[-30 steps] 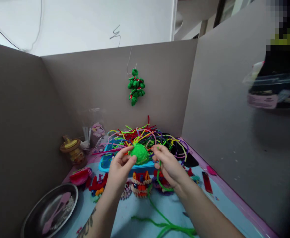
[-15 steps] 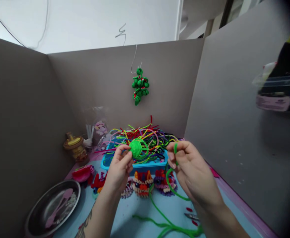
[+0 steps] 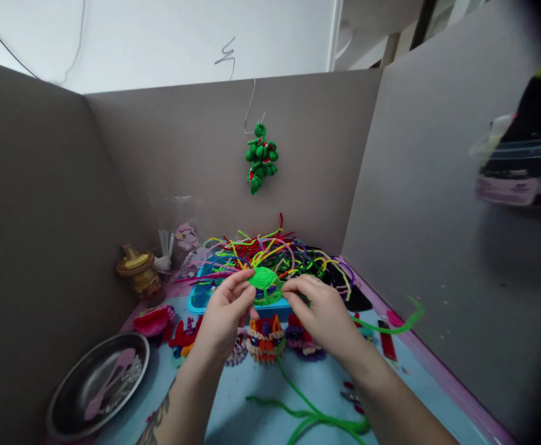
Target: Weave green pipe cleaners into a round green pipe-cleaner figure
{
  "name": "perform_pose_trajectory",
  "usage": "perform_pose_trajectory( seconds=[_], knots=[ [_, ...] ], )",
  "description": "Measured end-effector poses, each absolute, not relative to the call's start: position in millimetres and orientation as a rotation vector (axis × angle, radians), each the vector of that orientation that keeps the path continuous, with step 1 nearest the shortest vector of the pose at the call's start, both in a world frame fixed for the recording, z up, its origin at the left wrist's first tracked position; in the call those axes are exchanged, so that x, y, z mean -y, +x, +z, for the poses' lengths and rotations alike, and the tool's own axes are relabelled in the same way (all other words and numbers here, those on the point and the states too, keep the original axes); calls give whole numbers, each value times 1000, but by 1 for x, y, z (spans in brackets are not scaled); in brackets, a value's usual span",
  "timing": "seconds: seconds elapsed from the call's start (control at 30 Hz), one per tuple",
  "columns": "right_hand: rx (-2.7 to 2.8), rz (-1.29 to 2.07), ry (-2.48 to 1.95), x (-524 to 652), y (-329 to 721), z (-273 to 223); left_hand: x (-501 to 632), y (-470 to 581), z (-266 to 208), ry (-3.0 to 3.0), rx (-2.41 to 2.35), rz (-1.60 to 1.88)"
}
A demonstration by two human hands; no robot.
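Observation:
Between thumb and fingers, my left hand (image 3: 233,296) pinches the left edge of a bright green pipe-cleaner piece (image 3: 263,278), a rounded woven patch with a looser loop below it. My right hand (image 3: 319,309) is closed at the piece's right edge, fingertips pinching a green pipe cleaner (image 3: 402,327) whose long tail trails out to the right behind the hand. More green pipe cleaners (image 3: 317,417) lie on the blue table under my right forearm. The fingertips partly cover where the strand meets the patch.
Behind my hands stands a blue tray (image 3: 197,303) heaped with coloured pipe cleaners. Several finished pipe-cleaner figures (image 3: 265,340) line its front. A metal bowl (image 3: 67,395) with a pink spoon sits left; small snips (image 3: 351,395) lie right. A green ornament (image 3: 261,157) hangs from the grey panel.
My right hand has moved left to the green piece and now pinches at its edge. The strand's free tail has swung out to the right. My left hand has tilted the piece.

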State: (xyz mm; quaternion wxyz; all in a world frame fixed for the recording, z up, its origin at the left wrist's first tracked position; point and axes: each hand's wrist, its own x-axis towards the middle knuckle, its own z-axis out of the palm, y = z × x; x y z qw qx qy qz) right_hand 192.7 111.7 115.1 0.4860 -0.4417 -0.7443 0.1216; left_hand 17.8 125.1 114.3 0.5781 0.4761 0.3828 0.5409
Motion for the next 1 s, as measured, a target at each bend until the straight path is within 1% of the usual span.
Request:
perform_pose_trajectory(
  seconds=[0.33, 0.67, 1.0],
  knots=[
    [1853, 66, -1143, -110, 183, 107, -125, 20, 110, 1174, -893, 1311],
    [1802, 80, -1089, -108, 179, 107, -125, 26, 108, 1077, -808, 1287],
    [1759, 10, -1094, -115, 180, 100, -127, 24, 106, 1052, -770, 1232]
  ],
)
